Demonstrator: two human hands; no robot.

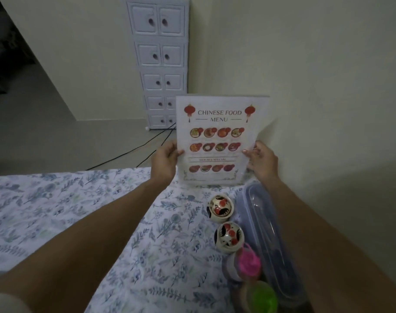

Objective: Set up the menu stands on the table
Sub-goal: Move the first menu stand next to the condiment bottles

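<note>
both hands – left hand (166, 158) & right hand (261, 160) – grip the upright menu stand (219, 141) by its side edges at the worktop's (102, 222) far end; fingers clamped on it. lower it level, base flat, w/ print facing you.

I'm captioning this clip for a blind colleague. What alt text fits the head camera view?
Two bare hands, left hand and right hand, hold a Chinese food menu stand upright by its side edges at the far end of a table with a floral tablecloth. Two rooster-painted cups, a clear lidded container and pink-capped and green-capped bottles line the right side.
</note>
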